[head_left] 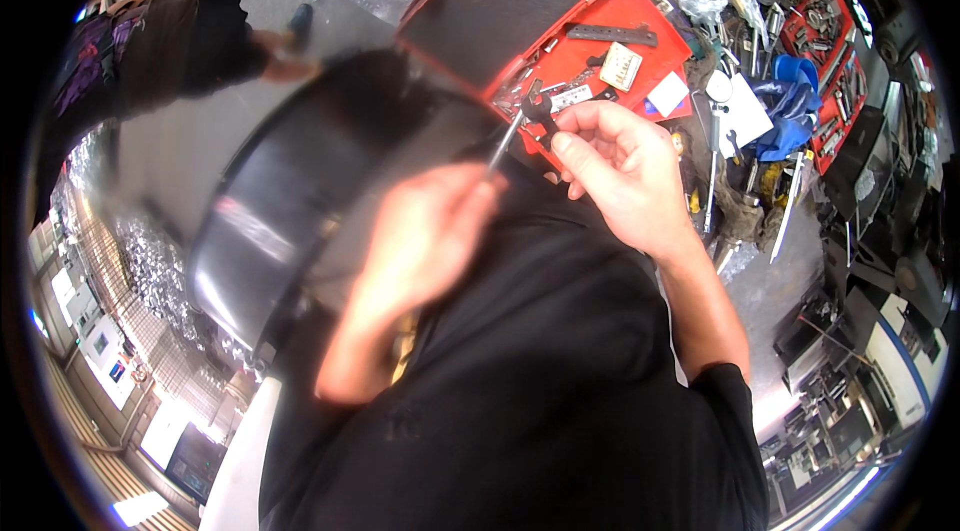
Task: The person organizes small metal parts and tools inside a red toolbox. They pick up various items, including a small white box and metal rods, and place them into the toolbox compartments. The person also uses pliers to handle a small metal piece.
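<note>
Head view: two bare hands above the near edge of an open red tool case.
Left hand: blurred; fingers closed round a grey metal rod; fingertip placement cannot be told.
Right hand: thumb and forefinger pinched on a dark open-end spanner; remaining fingers loosely curled.
Spanner position: head to the far left of the right fingertips, far right of the left hand; right hand nearer.
Long axes: rod runs near-left to far-right; spanner runs near-right to far-left; the two converge.
Rod to spanner: rod's far end at the left side of the spanner head; contact cannot be confirmed.
Case contents: dark slotted bar, far right of the spanner.
</note>
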Demonstrator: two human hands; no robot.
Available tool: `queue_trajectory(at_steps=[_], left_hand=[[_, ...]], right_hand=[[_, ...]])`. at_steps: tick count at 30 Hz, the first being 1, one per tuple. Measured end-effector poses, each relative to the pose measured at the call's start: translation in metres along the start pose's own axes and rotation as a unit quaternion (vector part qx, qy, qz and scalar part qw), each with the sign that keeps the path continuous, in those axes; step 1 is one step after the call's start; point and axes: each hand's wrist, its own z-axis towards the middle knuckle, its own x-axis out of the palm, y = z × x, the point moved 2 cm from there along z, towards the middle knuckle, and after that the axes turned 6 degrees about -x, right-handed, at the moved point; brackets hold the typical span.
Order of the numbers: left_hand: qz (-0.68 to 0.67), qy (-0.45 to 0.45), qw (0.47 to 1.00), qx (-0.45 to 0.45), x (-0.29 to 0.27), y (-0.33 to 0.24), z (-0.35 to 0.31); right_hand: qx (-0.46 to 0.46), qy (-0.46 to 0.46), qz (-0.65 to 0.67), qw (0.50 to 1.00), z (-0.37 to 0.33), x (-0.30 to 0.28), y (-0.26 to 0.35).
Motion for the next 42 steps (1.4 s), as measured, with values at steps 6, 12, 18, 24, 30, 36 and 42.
queue_trajectory(at_steps=[6,12,18,24,30,36,42], left_hand=[[0.009,-0.006,1.000,0.006,0.002,0.001,-0.002],[-0.016,-0.035,0.998,-0.050,-0.004,0.014,-0.003],[-0.042,-0.042,0.996,-0.068,-0.008,0.022,0.000],[-0.032,-0.033,0.996,-0.079,-0.004,0.023,0.002],[-0.019,-0.033,0.997,-0.074,-0.004,0.023,0.002],[-0.015,-0.031,0.998,-0.059,-0.003,0.026,0.006],[-0.012,-0.033,0.998,-0.050,-0.009,0.021,0.009]], right_hand=[[-0.015,-0.016,-0.003,1.000,-0.003,-0.001,-0.002],[-0.081,-0.102,-0.132,0.983,-0.007,-0.032,-0.012],[-0.179,-0.084,-0.407,0.892,-0.007,-0.045,-0.044],[-0.242,-0.057,-0.529,0.811,0.007,-0.016,-0.063],[-0.217,-0.098,-0.502,0.832,0.010,-0.032,-0.059],[-0.237,-0.059,-0.526,0.815,0.014,-0.038,-0.056],[-0.254,-0.088,-0.529,0.805,0.024,-0.030,-0.058]])
